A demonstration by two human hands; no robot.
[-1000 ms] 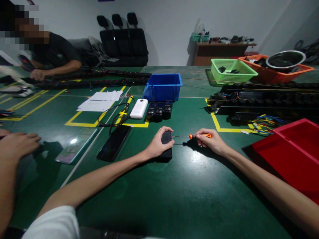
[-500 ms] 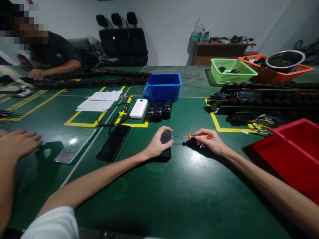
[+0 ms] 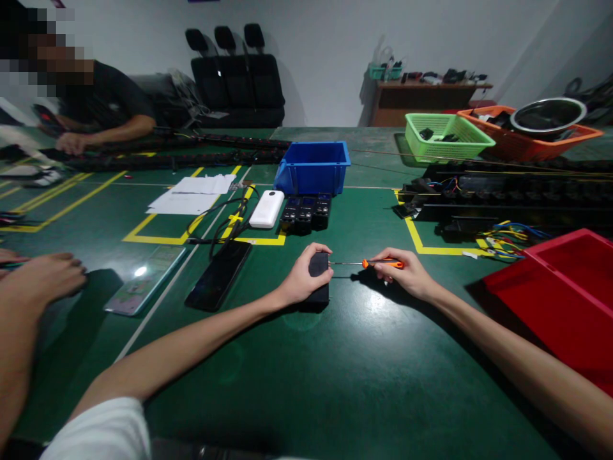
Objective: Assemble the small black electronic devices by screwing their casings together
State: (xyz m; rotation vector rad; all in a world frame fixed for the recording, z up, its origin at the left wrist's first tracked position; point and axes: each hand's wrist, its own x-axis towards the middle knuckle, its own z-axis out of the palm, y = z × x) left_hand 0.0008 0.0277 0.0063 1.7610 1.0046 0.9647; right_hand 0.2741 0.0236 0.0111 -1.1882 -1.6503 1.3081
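Note:
My left hand (image 3: 306, 275) is closed around a small black box (image 3: 318, 295) on the green table, thumb on its top and fingers over its far side. My right hand (image 3: 402, 271) grips a screwdriver (image 3: 383, 262) with an orange and black handle. The screwdriver lies level, its thin shaft pointing left, and its tip meets the right side of the box. Whether the tip sits in a screw is too small to tell. Beyond the box stand several black devices (image 3: 305, 214) with small displays, beside a white power bank (image 3: 267, 209).
A blue bin (image 3: 318, 167) stands behind the devices. To the left lie a dark phone (image 3: 219, 275), a lighter phone (image 3: 145, 281), cables and papers (image 3: 190, 193). A red bin (image 3: 555, 300) is at right. A co-worker's hand (image 3: 52, 278) is at far left; another person sits beyond.
My hands, the box and the screwdriver look nearly unmoved. At the far left the co-worker's hand has shifted slightly, and a thin greenish item now shows beside it.

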